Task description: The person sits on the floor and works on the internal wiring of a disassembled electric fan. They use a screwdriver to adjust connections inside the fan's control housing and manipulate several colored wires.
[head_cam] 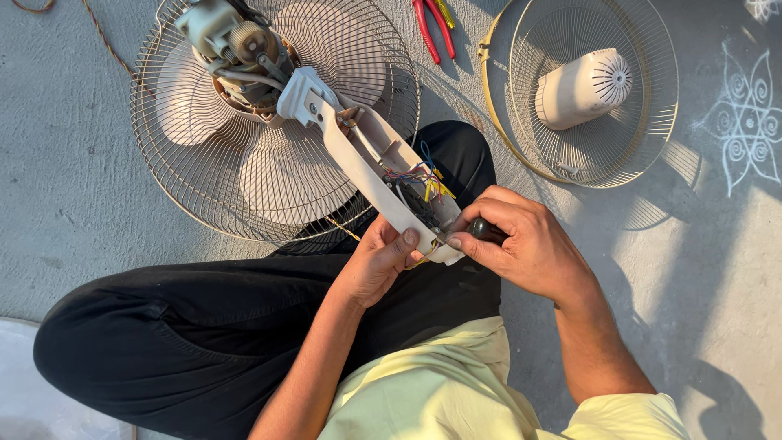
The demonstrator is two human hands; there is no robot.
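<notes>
A cream fan body (358,151) lies across my lap with its base housing opened, showing coloured wires (419,179). Its bare motor (240,49) rests on a wire guard (187,171) with pale blades (289,171) inside. My left hand (379,261) grips the lower end of the housing from below. My right hand (525,244) is closed around a dark tool handle (481,228) pressed against that same end. What the tool's tip touches is hidden by my fingers.
A second wire guard (643,130) lies at the upper right with a cream motor cover (582,88) on it. Red-handled pliers (432,28) and a yellow-handled tool (445,11) lie at the top. A brown cord (102,37) runs upper left. Chalk floor drawing (745,122) at right.
</notes>
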